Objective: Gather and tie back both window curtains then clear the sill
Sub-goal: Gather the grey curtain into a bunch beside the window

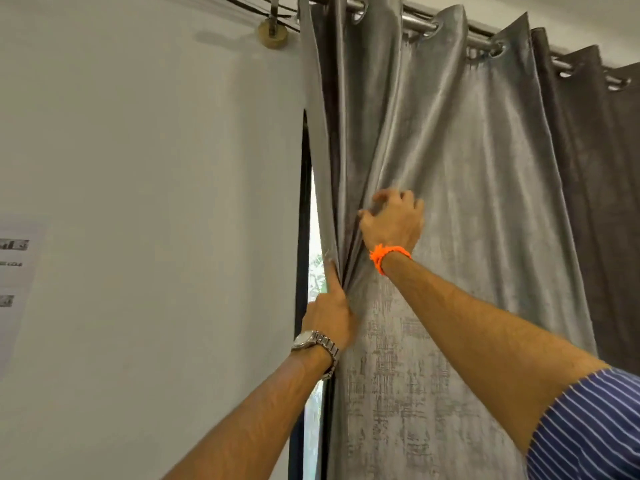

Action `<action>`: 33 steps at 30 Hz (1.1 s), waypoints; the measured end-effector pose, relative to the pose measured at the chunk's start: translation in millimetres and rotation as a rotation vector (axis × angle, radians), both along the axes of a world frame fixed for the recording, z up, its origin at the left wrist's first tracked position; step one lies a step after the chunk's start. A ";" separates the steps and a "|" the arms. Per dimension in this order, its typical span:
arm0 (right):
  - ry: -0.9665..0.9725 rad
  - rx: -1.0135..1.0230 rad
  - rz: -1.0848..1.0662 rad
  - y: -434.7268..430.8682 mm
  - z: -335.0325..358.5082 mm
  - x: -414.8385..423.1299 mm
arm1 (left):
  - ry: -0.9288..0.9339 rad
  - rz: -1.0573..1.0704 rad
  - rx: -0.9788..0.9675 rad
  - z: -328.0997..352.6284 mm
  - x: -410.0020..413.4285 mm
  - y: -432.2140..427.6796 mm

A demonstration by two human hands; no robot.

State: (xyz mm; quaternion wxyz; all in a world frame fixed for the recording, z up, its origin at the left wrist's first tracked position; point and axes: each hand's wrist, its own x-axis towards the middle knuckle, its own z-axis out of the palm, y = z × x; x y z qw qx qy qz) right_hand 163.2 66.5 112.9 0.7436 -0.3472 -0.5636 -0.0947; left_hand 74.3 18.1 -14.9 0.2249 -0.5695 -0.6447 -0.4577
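Note:
A shiny grey eyelet curtain [460, 161] hangs from a metal rod [415, 20] and fills the middle of the view. My left hand [329, 315], with a watch on the wrist, grips the curtain's left edge folds. Higher up, my right hand [393, 220], with an orange thread at the wrist, has curled fingers pinching a fold of the same curtain. A second, darker curtain [609, 174] hangs on the rod at the far right. The sill is out of view.
A white wall [156, 202] lies to the left, with a paper sheet [15, 271] stuck on it. A dark window frame [303, 216] and a bright strip of glass show beside the curtain's left edge. A round rod bracket [273, 34] sits at the top.

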 end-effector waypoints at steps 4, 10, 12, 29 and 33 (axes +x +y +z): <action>-0.028 -0.150 0.183 24.3 -10.0 17.1 | -0.065 -0.028 -0.025 0.3 13.9 17.1; -0.254 -0.362 0.147 43.4 -19.8 9.5 | -0.087 0.002 0.009 3.6 30.4 31.6; -0.269 -0.366 0.119 43.3 -20.9 8.3 | -0.133 -0.035 0.040 6.0 34.8 38.8; 0.260 -0.375 0.361 108.0 -45.3 104.5 | -0.254 0.026 0.178 38.5 55.4 69.6; 0.322 -0.453 0.440 128.6 -67.9 115.0 | -0.225 0.051 0.185 39.1 49.3 72.3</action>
